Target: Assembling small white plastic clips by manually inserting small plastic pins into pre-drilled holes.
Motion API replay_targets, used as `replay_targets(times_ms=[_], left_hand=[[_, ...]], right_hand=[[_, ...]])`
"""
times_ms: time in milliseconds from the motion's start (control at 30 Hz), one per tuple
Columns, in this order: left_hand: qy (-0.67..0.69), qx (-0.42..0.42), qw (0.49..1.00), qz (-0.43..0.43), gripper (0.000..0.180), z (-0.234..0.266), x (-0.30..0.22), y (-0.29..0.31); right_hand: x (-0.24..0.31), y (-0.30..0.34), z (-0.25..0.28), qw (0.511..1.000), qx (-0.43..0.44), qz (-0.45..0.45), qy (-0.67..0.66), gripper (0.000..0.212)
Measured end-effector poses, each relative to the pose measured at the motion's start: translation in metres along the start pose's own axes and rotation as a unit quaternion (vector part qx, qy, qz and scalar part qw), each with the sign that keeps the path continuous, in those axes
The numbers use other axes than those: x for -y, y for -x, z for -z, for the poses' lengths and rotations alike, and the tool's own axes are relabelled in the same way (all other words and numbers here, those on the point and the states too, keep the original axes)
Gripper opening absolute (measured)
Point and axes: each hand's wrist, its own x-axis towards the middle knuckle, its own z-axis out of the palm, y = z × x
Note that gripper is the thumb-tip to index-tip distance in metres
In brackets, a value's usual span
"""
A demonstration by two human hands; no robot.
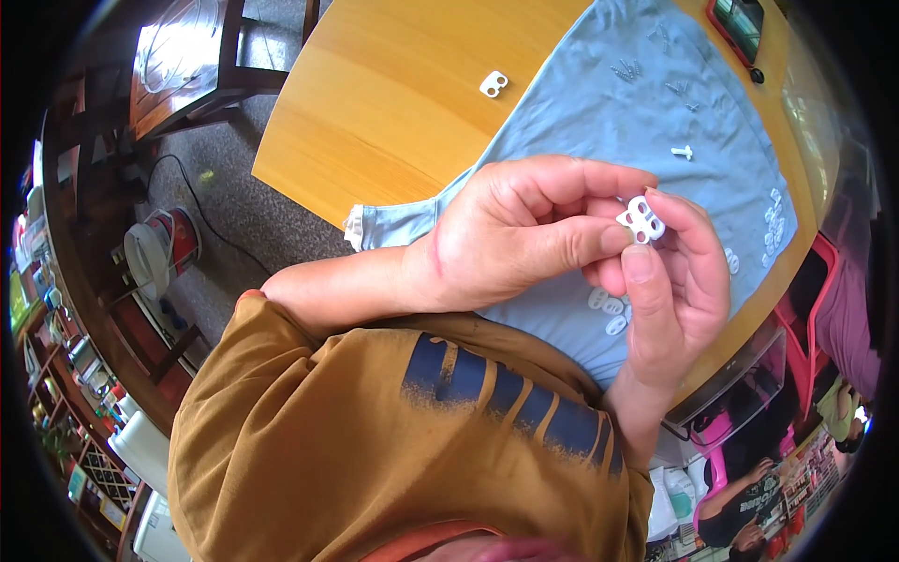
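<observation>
A small white plastic piece with several round holes (644,220) is held up between my two hands above the light blue cloth (562,140). My left hand (529,225) pinches its left side between thumb and fingers. On the other side, the thumb and forefinger of my right hand (679,290) grip it from below and behind. More white oval pieces (613,314) lie on the cloth, partly hidden behind my right hand. A similar white piece with holes (493,84) rests on the bare wood of the table, apart from the cloth.
On the cloth lie a white T-shaped piece (683,152), small metal screws (626,70) and a cluster of white pieces (773,225). The wooden table (393,94) has a dark red-edged object (740,26) at its far right. Other people (749,506) are at lower right.
</observation>
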Motion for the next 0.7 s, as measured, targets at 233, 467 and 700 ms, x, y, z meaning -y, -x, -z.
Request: replay_targets(times_ms=[233,467,700], left_hand=[[-0.057,0.01,0.997,-0.059,0.039,-0.003,0.004,0.004],[-0.093,0.025,0.994,-0.058,0.038,-0.002,0.002,0.005],[-0.227,0.0,0.961,-0.159,0.034,-0.002,0.007,0.006]], right_hand=[[-0.007,0.005,0.004,1.0,-0.012,0.015,0.025,0.03],[-0.012,0.008,0.004,0.993,-0.019,0.067,0.093,0.028],[-0.017,0.008,0.0,0.985,-0.029,0.119,0.125,0.025]])
